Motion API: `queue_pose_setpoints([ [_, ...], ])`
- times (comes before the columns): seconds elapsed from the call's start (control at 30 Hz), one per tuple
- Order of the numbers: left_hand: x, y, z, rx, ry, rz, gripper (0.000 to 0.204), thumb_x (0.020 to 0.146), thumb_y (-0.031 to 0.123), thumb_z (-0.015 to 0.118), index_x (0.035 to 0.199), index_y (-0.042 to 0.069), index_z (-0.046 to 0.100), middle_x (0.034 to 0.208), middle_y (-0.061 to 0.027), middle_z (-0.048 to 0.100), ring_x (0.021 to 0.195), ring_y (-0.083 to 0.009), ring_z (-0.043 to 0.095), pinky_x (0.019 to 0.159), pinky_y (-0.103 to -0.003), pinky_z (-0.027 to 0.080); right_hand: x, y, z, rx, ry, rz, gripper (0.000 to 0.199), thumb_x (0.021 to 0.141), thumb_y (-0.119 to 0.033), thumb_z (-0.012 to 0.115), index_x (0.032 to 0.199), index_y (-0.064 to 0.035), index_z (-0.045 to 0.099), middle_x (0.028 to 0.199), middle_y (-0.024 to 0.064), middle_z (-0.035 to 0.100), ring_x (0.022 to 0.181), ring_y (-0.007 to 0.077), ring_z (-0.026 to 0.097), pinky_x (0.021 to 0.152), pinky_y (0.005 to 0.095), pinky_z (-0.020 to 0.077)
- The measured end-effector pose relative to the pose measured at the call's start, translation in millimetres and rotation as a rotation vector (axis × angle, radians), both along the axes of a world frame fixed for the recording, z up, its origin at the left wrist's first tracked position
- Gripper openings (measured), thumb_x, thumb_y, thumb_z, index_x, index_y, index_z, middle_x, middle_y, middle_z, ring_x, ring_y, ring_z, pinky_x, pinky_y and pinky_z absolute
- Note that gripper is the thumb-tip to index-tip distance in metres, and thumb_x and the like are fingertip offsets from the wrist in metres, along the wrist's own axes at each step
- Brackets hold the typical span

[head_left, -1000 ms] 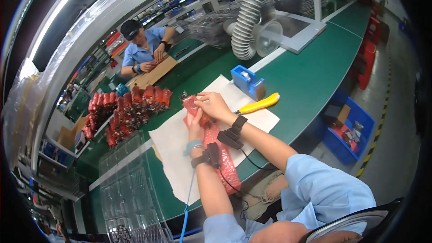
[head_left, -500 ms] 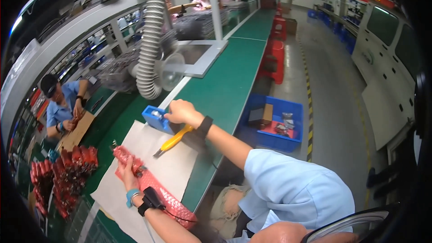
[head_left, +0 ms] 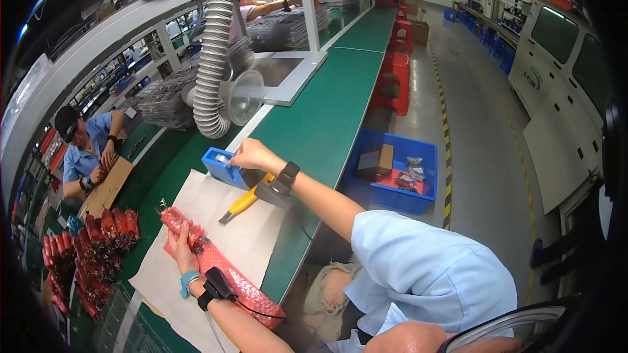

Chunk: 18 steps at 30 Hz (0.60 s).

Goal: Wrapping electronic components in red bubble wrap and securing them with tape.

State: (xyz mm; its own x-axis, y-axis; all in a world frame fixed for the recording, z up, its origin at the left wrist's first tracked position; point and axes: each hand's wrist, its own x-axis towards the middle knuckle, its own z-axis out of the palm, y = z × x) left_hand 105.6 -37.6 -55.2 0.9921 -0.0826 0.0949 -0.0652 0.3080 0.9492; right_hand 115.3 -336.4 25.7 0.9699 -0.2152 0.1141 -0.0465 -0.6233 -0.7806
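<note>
My left hand (head_left: 183, 247) is wrapped round the upper end of a red bubble-wrap bundle (head_left: 245, 291). Metal-looking bits poke out at the bundle's top, and its loose wrap trails toward me. Ahead and to the right, my right hand (head_left: 256, 155) has its fingers pinched together at a blue tape dispenser (head_left: 219, 168) with a pale roll in it. What sits between those fingertips is hidden. Below this hand a yellow-handled utility knife (head_left: 243, 204) lies on a white sheet (head_left: 190, 195) under the bundle.
Several red-wrapped bundles (head_left: 98, 255) are piled at the left. Beyond the dispenser hangs a ribbed hose (head_left: 212, 59) with a clear funnel (head_left: 246, 98). A co-worker (head_left: 91, 144) sits across the green bench (head_left: 320, 111). A blue bin (head_left: 418, 204) and red stools (head_left: 396, 78) stand at right.
My right hand has shifted slightly left and stays at the dispenser. My left hand keeps its grip on the bundle. The whole view has moved a little.
</note>
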Motion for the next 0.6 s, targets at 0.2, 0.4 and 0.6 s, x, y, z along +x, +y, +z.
queue_pose_setpoints([
  [0.2,0.9,0.4,-1.1,0.01,0.0,0.032,0.041,0.089,0.015,0.064,0.126,0.006,0.049,0.098,-0.0084,0.063,0.079,-0.0214,0.065,0.068,-0.036,0.056,-8.1,4.7,4.4,0.507,0.033,0.02,0.03,0.078,-0.026,0.066,0.095,-0.002,0.07,0.09,0.0082,0.067,0.083,0.0162,0.061,0.075,0.0303,0.0474],
  [0.4,-2.1,0.8,2.6,0.039,0.003,-0.014,0.037,0.09,0.014,0.063,0.122,0.004,0.05,0.095,-0.0088,0.064,0.076,-0.0203,0.066,0.066,-0.034,0.056,-25.8,-6.1,-6.1,0.79,-0.092,0.13,0.021,0.087,-0.023,0.058,0.093,-0.0058,0.068,0.106,0.0062,0.063,0.096,0.0157,0.057,0.081,0.0334,0.0442],
  [0.6,-5.0,-9.1,10.0,-0.021,-0.028,-0.001,0.034,0.089,0.012,0.063,0.118,0.001,0.049,0.095,-0.0111,0.063,0.075,-0.0196,0.066,0.066,-0.033,0.056,-44.1,-22.9,-27.1,0.919,-0.112,0.217,0.013,0.088,-0.011,0.057,0.088,-0.0007,0.065,0.103,0.0099,0.062,0.09,0.0127,0.057,0.087,0.0312,0.0468],
])
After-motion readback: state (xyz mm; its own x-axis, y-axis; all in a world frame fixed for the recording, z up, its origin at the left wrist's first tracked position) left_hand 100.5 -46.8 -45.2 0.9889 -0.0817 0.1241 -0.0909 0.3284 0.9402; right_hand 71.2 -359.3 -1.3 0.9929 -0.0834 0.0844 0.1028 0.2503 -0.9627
